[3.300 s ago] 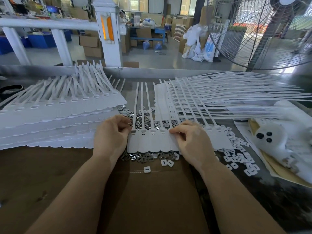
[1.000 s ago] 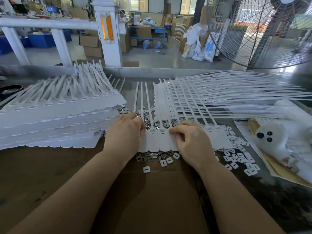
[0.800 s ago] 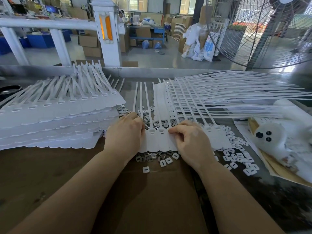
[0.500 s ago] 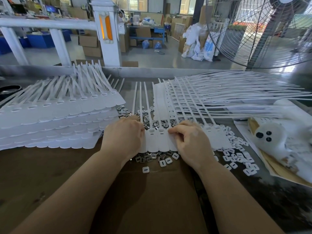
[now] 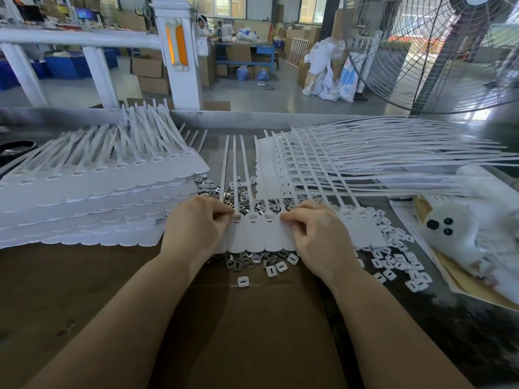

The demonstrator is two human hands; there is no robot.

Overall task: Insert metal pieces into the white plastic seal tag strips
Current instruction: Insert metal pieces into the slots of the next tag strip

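A brown cardboard sheet (image 5: 252, 332) covers the near part of the worktable, and everything else is placed here against the strip of joined white seal tags (image 5: 261, 234) lying across its far edge. Far behind that strip and to the right stands a large wire-caged fan (image 5: 438, 51). Left of the strip, touching the left wrist area, sits a tall layered stack of tag strips (image 5: 84, 197), their tails fanned away from the person. Behind and to the right of the strip a second pile of tags (image 5: 365, 161) lies with long tails sweeping rightward. Further right, well apart, a white plush toy (image 5: 446, 228) rests on papers.

The strip itself lies flat, heads nearest the person, tails running straight away.

The left hand (image 5: 196, 228) rests on the strip's left end, fingers curled, thumb and forefinger pinching at the slot of a tag head where a small metal piece (image 5: 237, 217) shows. The right hand (image 5: 317, 234) lies on the strip's right part, fingers curled down and pressing the tag heads; whether it holds anything small cannot be told.

Loose metal pieces (image 5: 238, 265) lie scattered just under and behind the strip, and small white plastic caps (image 5: 393, 262) spread to its right, with one cap (image 5: 242, 281) alone in front.
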